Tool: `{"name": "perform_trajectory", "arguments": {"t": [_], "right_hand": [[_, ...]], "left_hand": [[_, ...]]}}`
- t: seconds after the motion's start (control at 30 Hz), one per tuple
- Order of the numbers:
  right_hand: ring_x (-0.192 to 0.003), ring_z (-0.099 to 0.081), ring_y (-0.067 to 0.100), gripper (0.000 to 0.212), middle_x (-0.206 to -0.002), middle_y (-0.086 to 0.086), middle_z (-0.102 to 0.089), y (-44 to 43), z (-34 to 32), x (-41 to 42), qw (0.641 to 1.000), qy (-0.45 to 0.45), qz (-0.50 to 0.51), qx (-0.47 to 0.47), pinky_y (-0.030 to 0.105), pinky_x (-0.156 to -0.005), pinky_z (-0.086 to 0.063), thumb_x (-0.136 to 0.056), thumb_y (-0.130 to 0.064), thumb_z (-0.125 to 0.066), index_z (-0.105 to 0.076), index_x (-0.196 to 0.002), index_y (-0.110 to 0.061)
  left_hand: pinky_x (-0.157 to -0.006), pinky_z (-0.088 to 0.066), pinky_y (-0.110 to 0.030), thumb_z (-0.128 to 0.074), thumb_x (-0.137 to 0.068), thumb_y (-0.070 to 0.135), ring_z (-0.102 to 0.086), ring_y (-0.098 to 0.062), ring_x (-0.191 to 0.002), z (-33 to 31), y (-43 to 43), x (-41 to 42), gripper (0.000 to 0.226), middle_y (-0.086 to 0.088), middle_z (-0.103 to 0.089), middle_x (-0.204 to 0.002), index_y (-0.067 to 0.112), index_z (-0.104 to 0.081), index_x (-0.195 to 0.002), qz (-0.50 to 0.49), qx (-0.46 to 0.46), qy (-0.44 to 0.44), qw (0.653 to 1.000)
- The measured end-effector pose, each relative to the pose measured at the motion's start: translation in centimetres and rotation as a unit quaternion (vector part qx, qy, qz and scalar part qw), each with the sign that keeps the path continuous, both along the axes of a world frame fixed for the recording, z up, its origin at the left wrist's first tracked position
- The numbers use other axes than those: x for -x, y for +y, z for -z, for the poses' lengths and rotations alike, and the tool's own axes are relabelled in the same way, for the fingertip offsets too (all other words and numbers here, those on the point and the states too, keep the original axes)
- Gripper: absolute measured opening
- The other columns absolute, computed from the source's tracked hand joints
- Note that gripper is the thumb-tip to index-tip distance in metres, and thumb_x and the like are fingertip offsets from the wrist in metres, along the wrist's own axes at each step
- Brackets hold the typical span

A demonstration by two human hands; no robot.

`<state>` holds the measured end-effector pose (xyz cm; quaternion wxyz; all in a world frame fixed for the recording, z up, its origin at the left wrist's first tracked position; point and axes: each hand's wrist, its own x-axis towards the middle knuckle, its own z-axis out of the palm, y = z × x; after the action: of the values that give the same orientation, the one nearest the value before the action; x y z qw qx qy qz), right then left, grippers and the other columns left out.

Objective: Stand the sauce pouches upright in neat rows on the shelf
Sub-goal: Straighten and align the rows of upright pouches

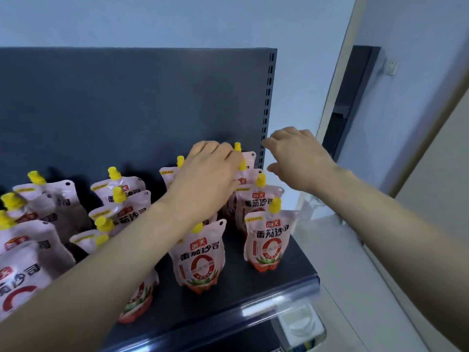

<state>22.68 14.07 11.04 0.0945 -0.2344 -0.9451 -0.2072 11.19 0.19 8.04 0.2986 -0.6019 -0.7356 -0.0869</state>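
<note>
Several pink sauce pouches with yellow caps stand upright in rows on the dark shelf. The front right pouch and the one beside it face me. My left hand reaches over the middle row to the back of the right row. Its curled fingers grip the top of a rear pouch by the cap. A further pouch stands behind that one against the back panel. My right hand hovers past the shelf's right end, fingers loose and holding nothing. My left forearm hides part of the middle rows.
A dark back panel with a slotted upright closes the shelf's rear. A clear price rail runs along the front edge. More pouches crowd the left side. A dark doorway lies to the right, with pale floor below it.
</note>
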Motion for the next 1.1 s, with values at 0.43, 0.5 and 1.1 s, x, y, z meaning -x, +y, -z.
{"name": "perform_trajectory", "arguments": {"t": [0.43, 0.5, 1.1], "right_hand": [[-0.114, -0.052, 0.031, 0.028, -0.114, 0.010, -0.059, 10.6, 2.9, 5.5, 0.976, -0.029, -0.192, 0.094, 0.037, -0.089, -0.042, -0.089, -0.019, -0.055, -0.057, -0.116, -0.012], [-0.113, -0.052, 0.032, 0.029, -0.113, 0.011, -0.060, 11.1, 3.3, 6.0, 0.970, -0.036, -0.216, 0.106, 0.036, -0.087, -0.042, -0.088, -0.019, -0.054, -0.058, -0.116, -0.012], [-0.089, -0.056, 0.030, 0.019, -0.106, 0.014, -0.063, 14.4, 5.5, 10.8, 0.963, -0.045, -0.179, 0.198, 0.031, -0.067, -0.040, -0.088, -0.014, -0.059, -0.060, -0.105, -0.006]], "left_hand": [[-0.096, -0.030, -0.034, -0.051, -0.089, 0.031, -0.047, -0.027, -0.112, 1.9, 7.0, 0.0, 0.039, -0.005, -0.056, -0.119, 0.016, -0.049, -0.125, -0.212, 0.095, -0.144, 0.962], [-0.093, -0.031, -0.033, -0.051, -0.089, 0.030, -0.049, -0.028, -0.109, 2.1, 7.1, -0.3, 0.036, -0.006, -0.058, -0.115, 0.016, -0.052, -0.123, -0.220, 0.089, -0.161, 0.958], [-0.083, -0.042, -0.030, -0.061, -0.086, 0.021, -0.057, -0.028, -0.104, 1.4, 10.0, 3.5, 0.029, -0.004, -0.061, -0.110, 0.014, -0.060, -0.113, -0.239, 0.162, -0.281, 0.915]]}}
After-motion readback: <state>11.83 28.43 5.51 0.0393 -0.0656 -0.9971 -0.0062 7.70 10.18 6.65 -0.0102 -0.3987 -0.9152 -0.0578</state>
